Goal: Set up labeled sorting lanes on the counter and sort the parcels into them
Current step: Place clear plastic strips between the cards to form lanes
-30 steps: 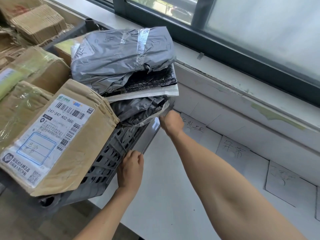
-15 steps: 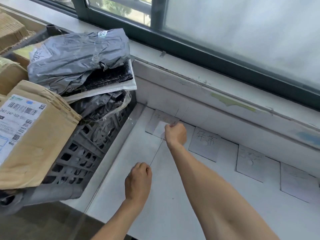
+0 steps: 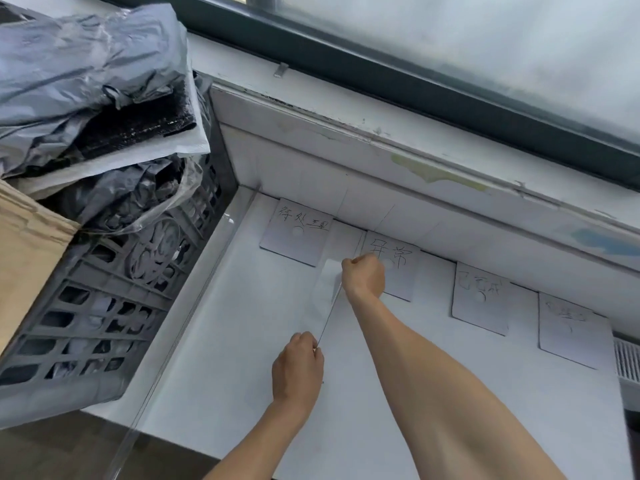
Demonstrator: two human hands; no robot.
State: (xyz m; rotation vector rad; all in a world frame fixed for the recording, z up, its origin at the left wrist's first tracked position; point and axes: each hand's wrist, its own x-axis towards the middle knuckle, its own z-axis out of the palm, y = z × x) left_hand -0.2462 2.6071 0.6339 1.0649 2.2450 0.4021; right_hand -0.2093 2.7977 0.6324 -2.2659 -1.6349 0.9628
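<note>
my right hand [image 3: 363, 276] pinched shut on the far end of a thin clear strip [image 3: 329, 315], my left hand [image 3: 298, 367] pinching its near end, strip stretched over the white worktop [image 3: 221, 358] between the first two label cards [image 3: 297, 235], parcels [image 3: 83, 64] heaped in the grey crate [image 3: 97, 306] at left

Clear strip [image 3: 329, 311] now between labels

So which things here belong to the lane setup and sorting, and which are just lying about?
Job:
left hand
right hand
clear strip held between them
four label cards
parcels
grey crate
counter

Not job:
window frame
vent grille
</note>
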